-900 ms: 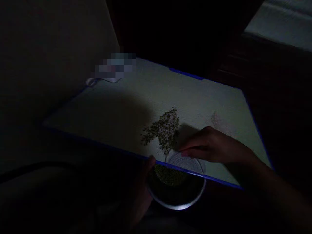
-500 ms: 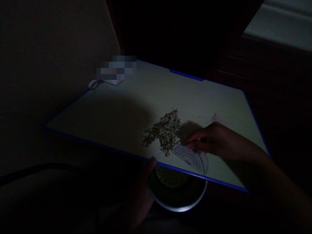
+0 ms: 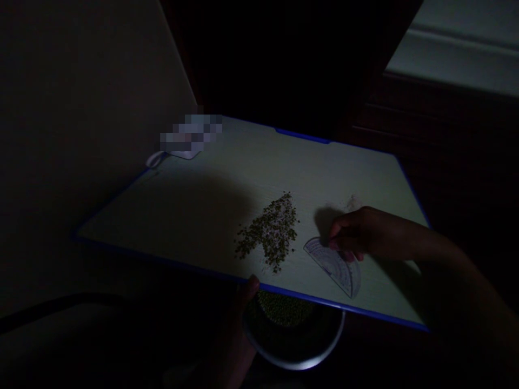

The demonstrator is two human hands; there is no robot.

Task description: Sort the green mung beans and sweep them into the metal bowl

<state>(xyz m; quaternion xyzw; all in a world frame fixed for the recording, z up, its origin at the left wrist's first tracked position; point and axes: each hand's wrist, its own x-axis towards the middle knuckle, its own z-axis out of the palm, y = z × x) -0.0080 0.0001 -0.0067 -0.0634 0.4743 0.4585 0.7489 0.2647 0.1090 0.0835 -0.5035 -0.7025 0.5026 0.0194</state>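
Observation:
In dim light, my right hand (image 3: 363, 232) pinches a clear half-round protractor (image 3: 334, 267) by its curved side. The protractor lies low over a pale board with a blue rim (image 3: 348, 167). To its left, apart from it, is a loose pile of small green beans (image 3: 271, 229), with pale bits among them. My left hand (image 3: 241, 335) is closed at the left side of a bowl (image 3: 300, 363) below the board's near edge. Its thumb tip touches the blue rim, and its other fingers are hidden. More green beans (image 3: 286, 309) fill part of the bowl, which the board partly covers.
A blurred, pale object with a strap loop (image 3: 155, 159) sits at the board's far left corner. Pale crumbs (image 3: 352, 202) lie beyond my right hand. A wall (image 3: 81, 97) rises on the left, and a dark cable-like strip (image 3: 60, 310) runs at lower left.
My right hand has drawn the protractor right, away from the bean pile, leaving a gap between them. The view has shifted slightly. My left hand and the bowl stay together under the board's edge.

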